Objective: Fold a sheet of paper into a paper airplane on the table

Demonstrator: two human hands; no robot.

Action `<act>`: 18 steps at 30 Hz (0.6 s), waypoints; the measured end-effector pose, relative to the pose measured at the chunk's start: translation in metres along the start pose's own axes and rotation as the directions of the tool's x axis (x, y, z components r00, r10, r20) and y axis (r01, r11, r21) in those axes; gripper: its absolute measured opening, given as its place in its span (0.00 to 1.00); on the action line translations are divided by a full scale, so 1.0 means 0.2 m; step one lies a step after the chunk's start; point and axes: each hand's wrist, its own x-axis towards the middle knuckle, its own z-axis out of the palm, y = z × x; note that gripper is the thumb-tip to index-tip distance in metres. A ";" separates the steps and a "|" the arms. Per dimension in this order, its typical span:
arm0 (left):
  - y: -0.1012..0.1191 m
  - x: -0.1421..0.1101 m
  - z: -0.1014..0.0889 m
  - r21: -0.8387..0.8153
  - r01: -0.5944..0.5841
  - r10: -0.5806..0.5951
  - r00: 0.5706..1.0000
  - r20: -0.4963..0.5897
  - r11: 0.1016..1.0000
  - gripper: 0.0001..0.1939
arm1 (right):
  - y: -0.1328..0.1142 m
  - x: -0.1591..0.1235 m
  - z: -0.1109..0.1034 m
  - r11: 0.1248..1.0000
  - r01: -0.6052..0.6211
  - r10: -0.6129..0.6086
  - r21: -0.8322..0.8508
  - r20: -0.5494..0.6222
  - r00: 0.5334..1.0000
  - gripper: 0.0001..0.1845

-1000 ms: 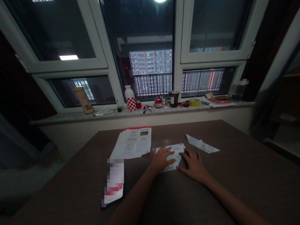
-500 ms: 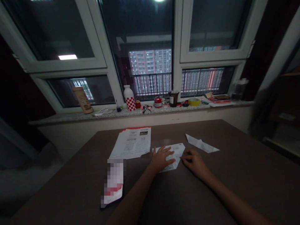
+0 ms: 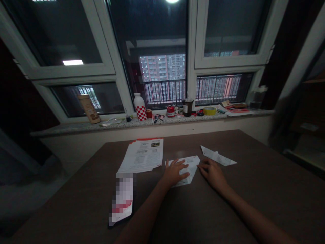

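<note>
My left hand (image 3: 175, 173) lies flat with spread fingers on a white paper sheet (image 3: 191, 166) with a red mark at its far corner. My right hand (image 3: 212, 175) rests on the brown table (image 3: 228, 145), its fingers curled and their tips just beside the sheet's right edge. Beyond it lies a folded white paper (image 3: 217, 157). To the left are a stack of printed papers with a red top edge (image 3: 142, 156) and a pixelated white-and-red flat item (image 3: 123, 200), both out of reach of my fingers.
A granite windowsill (image 3: 122, 126) runs behind the table, holding a red-checked white bottle (image 3: 140, 107), a yellow tape roll (image 3: 209, 111), a dark cup (image 3: 187, 107) and several small items. Dark window panes rise above it. The table's edges slope away on both sides.
My right hand has drawn back slightly to the right off the sheet, and its fingers have curled in. My left hand has stayed on the sheet.
</note>
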 end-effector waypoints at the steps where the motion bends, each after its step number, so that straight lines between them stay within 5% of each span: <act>1: 0.00 0.00 0.00 0.003 0.000 0.000 1.000 -0.001 1.000 0.25 | 0.00 0.00 0.00 1.000 -0.003 0.003 -0.021 -0.009 1.000 0.16; 18: 0.01 0.00 -0.01 -0.007 0.003 -0.003 1.000 0.008 1.000 0.25 | -0.02 0.03 0.01 0.966 -0.086 0.080 -0.244 -0.035 0.996 0.18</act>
